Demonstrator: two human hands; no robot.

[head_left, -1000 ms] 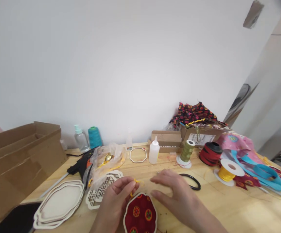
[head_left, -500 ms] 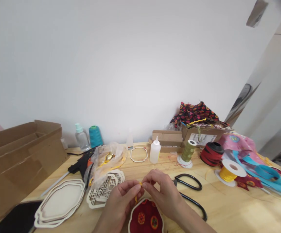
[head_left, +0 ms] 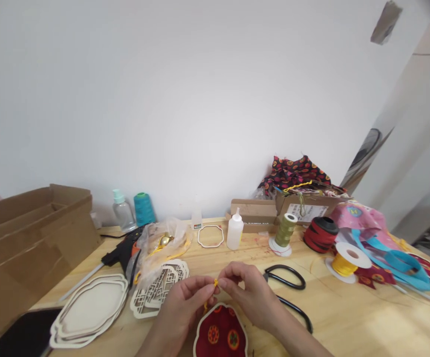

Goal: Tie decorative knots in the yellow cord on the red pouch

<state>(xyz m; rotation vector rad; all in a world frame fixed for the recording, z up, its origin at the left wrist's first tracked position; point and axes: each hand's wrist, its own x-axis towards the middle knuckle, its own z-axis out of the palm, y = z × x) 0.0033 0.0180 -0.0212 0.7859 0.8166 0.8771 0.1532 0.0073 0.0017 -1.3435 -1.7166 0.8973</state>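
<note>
both of your hands meet just above the top edge of the red fabric piece (head_left: 220,334). it lies flat on the worktop (head_left: 349,317) right in front of you, its near part cut off by the bottom of the view. your left hand (head_left: 185,305) is closed in a fingertip pinch on the yellow cord (head_left: 215,283). your right hand (head_left: 252,292) pinches the same cord from the other side, so the tips nearly touch. a short length of cord drops from the pinch toward the fabric's top. your fingers hide whether it is fixed there.

this reads as fine fingertip work on the cord. grip with the very tips, so the cord shows between them. work low, close over the fabric, and pull evenly with both hands, so the piece does not lift or slide.

the scissors (head_left: 285,277) lie just beside your right hand, and the wooden lattice cutouts (head_left: 159,290) are near your left. mind your wrists around both.
</note>
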